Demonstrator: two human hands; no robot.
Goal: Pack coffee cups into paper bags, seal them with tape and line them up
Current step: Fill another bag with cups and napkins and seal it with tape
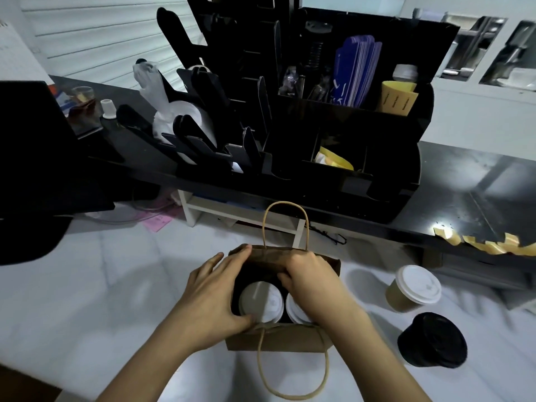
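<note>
A brown paper bag [275,340] with twine handles stands open on the white counter in front of me. Two white-lidded coffee cups sit side by side inside it, the left cup [261,301] in full view and the right cup [294,313] partly hidden. My left hand [216,297] grips the bag's left rim, thumb on the near edge and fingers on the far edge. My right hand [311,281] reaches over the right cup and holds the far rim. To the right of the bag stand a brown cup with a white lid [413,288] and a black-lidded cup [432,340].
A black shelf [464,198] crosses behind the bag, carrying a black organiser [333,158] with lids, sleeves and packets. Yellow tape strips [493,245] hang from the shelf's front edge at right. A black screen [43,158] stands at left, a white rack [243,213] under the shelf.
</note>
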